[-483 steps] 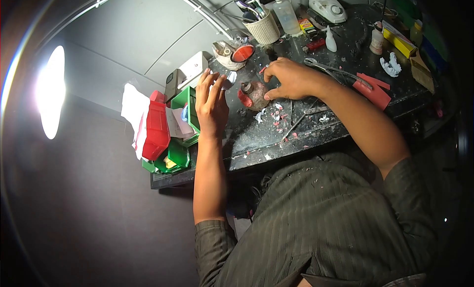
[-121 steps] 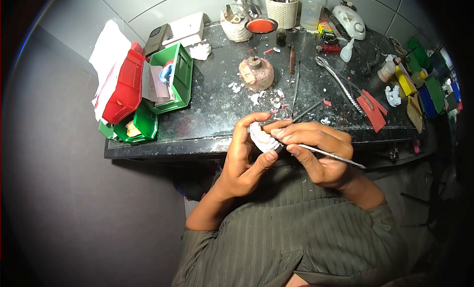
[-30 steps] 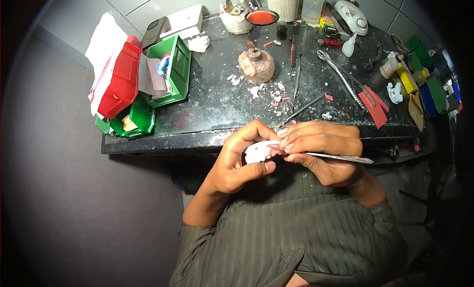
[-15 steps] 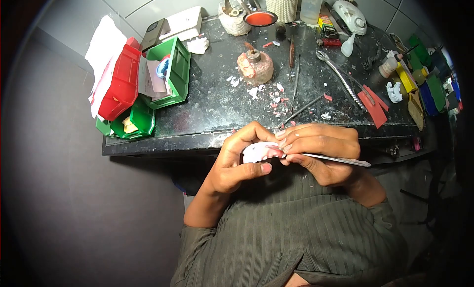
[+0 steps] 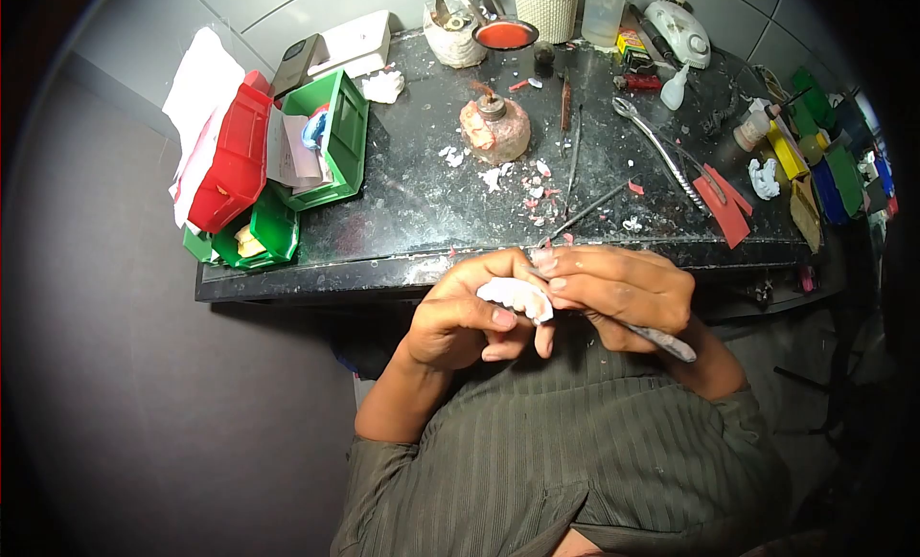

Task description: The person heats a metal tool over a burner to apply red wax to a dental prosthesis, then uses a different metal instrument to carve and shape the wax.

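Note:
A small white and pale pink piece, like a dental cast, is held in my left hand, its thumb pressed on the near side and the fingers curled behind and below. My right hand is closed around a thin metal tool, whose broad flat end sticks out to the lower right. The other end of the tool lies close to the piece, mostly hidden by my fingers. Both hands are together just off the front edge of the black worktable.
A round burner stands on the table amid pink and white scraps. Behind it is a red-filled ladle. Green bins and a red bin are at left; pliers-like metal tool and red sheets at right.
The piece has turned in my left hand and shows more of its white side. The fingers below it have spread. The tool's broad end has swung downward in my right hand.

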A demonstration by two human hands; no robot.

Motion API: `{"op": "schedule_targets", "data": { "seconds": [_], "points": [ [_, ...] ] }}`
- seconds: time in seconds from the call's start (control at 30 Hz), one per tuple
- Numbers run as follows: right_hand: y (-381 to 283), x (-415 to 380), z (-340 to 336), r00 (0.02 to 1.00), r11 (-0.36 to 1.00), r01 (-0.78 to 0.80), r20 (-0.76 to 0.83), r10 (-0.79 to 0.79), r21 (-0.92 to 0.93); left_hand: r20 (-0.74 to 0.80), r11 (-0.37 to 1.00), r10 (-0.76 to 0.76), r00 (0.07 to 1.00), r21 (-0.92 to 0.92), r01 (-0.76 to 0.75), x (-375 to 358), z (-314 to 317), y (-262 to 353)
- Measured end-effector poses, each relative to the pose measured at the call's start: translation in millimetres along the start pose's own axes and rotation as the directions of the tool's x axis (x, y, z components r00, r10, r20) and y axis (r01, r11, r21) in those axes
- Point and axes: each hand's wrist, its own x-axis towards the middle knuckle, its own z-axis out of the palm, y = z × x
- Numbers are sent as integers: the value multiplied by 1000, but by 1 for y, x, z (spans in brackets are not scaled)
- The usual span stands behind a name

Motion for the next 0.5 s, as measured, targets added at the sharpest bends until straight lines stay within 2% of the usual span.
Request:
{"op": "schedule_targets", "data": {
  "seconds": [0.03,0.1,0.17,0.23,0.37,0.4,0.5],
  "points": [
    [-1,-2,-2,1000,1000,-18,-24,17,-24,0,1000,0,1000,0,0,1,1,0],
    [0,-2,-3,999,998,-33,-43,31,-43,-16,993,11,1000,115,-9,2,2,-3],
    [3,-2,-3,980,997,-78,-185,77,3,-85,895,114,990,441,-65,-2,-6,-1],
    [4,-6,-3,940,965,-192,-249,233,179,-103,740,314,944,649,-176,1,4,-7],
    [0,5,-7,989,992,-98,-99,105,77,-97,687,311,946,710,-153,-3,5,-2],
    [1,9,-3,994,991,-71,-79,80,117,-84,643,330,940,749,-159,-3,8,-1],
    [0,5,1,994,991,-95,-41,100,98,-61,581,358,932,796,-171,-3,9,0]
  ]
}}
